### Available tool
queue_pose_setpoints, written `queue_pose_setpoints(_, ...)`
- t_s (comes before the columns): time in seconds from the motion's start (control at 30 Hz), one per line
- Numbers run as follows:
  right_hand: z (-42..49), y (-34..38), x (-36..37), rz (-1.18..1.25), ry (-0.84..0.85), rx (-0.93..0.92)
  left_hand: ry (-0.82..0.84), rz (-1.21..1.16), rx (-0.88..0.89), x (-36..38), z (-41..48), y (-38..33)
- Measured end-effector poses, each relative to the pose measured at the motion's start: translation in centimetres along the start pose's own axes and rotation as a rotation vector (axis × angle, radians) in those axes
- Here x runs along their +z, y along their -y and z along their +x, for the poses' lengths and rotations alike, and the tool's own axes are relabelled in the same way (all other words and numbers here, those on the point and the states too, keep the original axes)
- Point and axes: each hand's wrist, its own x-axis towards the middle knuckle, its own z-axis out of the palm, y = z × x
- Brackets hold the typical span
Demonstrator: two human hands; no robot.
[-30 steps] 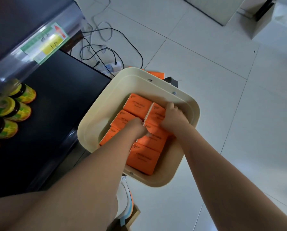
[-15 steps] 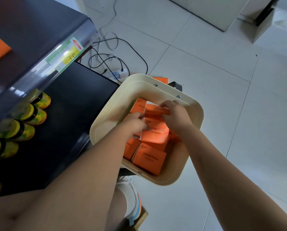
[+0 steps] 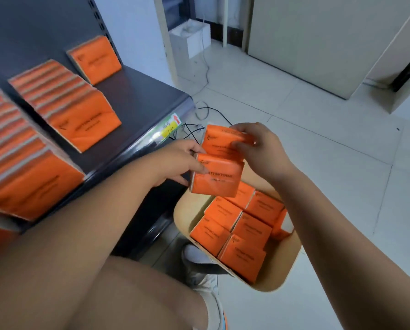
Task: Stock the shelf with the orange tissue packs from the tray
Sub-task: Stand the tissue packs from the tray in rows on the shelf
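Note:
My left hand grips an orange tissue pack by its left edge, above the cream tray. My right hand holds a second orange pack just behind and above the first one. Several more orange packs lie in the tray below. On the dark shelf to the left stand rows of orange packs: a near row, a middle row and a single pack at the back.
A yellow and green price label sits on the shelf's front rail. Cables lie on the white tiled floor behind the tray. My shoe shows below the tray. A white box stands at the wall.
Both hands have lifted out of the tray, each with an orange pack. The view has swung up to the shelf level that holds the rows of orange packs.

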Motion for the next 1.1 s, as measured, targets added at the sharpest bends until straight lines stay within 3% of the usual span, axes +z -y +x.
queue_pose_setpoints(0.4,4.0,13.8,0.5,0.177,0.016,-0.242,-0.383,-0.026,0.187,-8.7,-10.7,-3.0)
queue_pose_setpoints(0.8,4.6,21.1,3.5,0.160,-0.007,-0.423,-0.761,0.284,0.284,-11.9,-14.7,-1.5)
queue_pose_setpoints(1.1,4.4,21.6,5.9,0.213,-0.059,-0.439,-0.961,0.588,0.229,-12.3,-14.7,1.1)
